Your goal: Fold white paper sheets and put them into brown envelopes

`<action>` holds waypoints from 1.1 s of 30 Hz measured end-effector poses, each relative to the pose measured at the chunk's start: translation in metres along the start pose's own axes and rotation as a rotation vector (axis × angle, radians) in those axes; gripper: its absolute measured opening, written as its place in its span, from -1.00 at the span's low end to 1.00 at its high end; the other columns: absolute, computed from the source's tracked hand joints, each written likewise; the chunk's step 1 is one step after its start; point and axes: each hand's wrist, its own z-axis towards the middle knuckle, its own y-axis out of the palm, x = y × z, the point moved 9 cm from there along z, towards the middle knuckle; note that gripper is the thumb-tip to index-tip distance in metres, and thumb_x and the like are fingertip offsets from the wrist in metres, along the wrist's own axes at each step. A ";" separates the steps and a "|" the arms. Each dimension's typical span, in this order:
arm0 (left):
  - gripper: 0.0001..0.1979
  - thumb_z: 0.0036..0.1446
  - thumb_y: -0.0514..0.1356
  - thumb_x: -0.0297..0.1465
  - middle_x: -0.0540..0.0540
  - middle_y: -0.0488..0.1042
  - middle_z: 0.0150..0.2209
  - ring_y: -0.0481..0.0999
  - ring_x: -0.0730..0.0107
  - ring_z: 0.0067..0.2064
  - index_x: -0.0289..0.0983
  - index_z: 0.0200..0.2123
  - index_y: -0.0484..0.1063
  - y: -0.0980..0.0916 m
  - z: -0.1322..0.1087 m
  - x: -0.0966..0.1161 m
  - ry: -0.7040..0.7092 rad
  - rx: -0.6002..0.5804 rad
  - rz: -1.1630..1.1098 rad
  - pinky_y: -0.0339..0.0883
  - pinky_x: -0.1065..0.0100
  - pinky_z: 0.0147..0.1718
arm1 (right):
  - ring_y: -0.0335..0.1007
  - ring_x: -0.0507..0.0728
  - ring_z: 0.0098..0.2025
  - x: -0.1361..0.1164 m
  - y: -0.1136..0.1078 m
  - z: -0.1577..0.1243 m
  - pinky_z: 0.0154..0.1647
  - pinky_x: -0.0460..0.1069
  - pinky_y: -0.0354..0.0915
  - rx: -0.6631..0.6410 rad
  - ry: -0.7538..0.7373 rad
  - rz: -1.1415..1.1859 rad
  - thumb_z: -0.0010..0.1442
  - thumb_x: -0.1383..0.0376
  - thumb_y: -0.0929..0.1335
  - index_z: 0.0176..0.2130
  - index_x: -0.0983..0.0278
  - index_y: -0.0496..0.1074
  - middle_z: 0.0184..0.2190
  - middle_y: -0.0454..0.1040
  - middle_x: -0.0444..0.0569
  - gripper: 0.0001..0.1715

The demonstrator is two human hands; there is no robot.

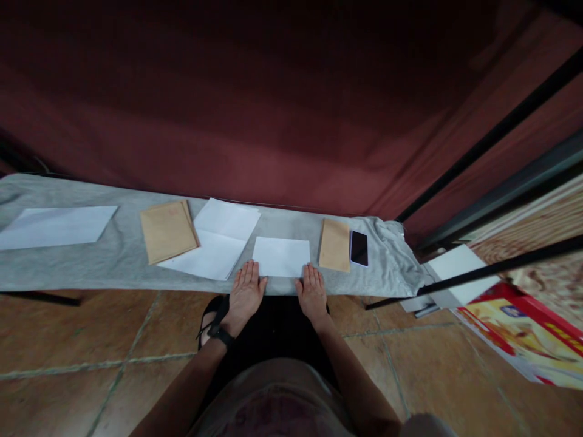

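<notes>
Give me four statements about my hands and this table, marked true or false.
1. Your left hand and right hand rest flat at the small rectangular white paper. True.
2. The black wristband is on your right wrist. False: it is on the left.
3. A rectangular black-screened phone lies right of the narrow tan paper stack. True.
4. The squarish tan paper stack lies wholly beneath the larger white sheets. False: it partly covers them.

Indoor room, kind unclear: tiled floor point(68, 331)
</notes>
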 end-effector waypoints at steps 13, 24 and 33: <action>-0.42 0.37 -0.17 -0.43 -0.29 0.14 0.42 0.04 0.17 0.47 -0.47 0.39 0.15 0.013 0.002 0.070 0.215 -0.130 -0.048 -0.02 0.07 0.42 | 0.10 0.14 0.44 -0.054 0.011 0.010 0.47 0.16 0.04 -0.095 -0.153 0.197 0.52 0.23 0.09 0.36 0.34 0.24 0.37 0.26 0.08 -0.44; -0.37 0.40 -0.14 -0.24 -0.35 0.13 0.42 0.05 0.08 0.46 -0.48 0.40 0.13 0.009 0.000 0.036 0.112 -0.088 0.003 -0.02 0.01 0.41 | 0.07 0.26 0.45 -0.019 0.005 0.004 0.42 0.20 0.07 -0.055 -0.061 0.039 0.50 0.16 0.17 0.41 0.42 0.13 0.40 0.19 0.20 -0.37; -0.33 0.41 -0.17 -0.20 -0.45 0.08 0.42 0.03 -0.07 0.46 -0.60 0.37 0.13 0.001 0.004 0.011 -0.005 -0.041 -0.008 -0.03 -0.09 0.40 | 0.09 0.32 0.43 -0.008 0.003 0.000 0.41 0.23 0.08 -0.043 -0.002 -0.013 0.50 0.13 0.16 0.40 0.52 0.11 0.39 0.17 0.31 -0.31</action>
